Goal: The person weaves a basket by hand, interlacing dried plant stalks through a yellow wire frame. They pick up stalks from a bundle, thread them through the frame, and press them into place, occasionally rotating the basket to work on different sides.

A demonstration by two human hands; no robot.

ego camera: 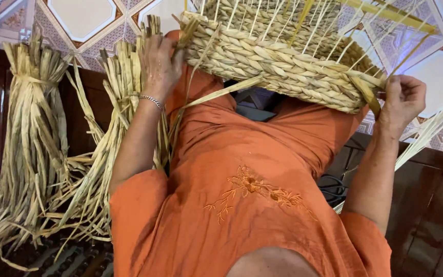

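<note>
Both hands gripped the work at once. Closed on the left end of a half-woven basket of thick braided pale straw [283,61], the left hand [159,61] had its fingers curled over the rim where loose strands stuck up, probably to steady the basket against the pull of weaving. A thin silver bracelet [152,101] circled that wrist. At the opposite end, the right hand [402,100] pinched a flat dried strand [370,95] between thumb and fingers, seemingly to draw it snug into the braid.

Nearest the camera was the person's orange dress with a stitched flower motif [252,192], filling the lower middle of the view. The basket rested on the lap, tilted towards the person, so both ends were within easy reach. Thin pale upright spokes [262,18] rose from its rim, and a few yellower strands [385,15] slanted off to the right.

By the left arm, a loose sheaf of dried tan reed leaves [114,149] hung close, likely kept there as a ready supply. Further left stood a second bundle of the same dried leaves, tied near its top [32,133], leaning on dark wooden furniture [78,113]. More dark wood [426,205] showed by the right arm, with a dark cable [334,187] lying beside the dress.

Furthest away lay a patterned tile floor in white, pink and brown [83,20].
</note>
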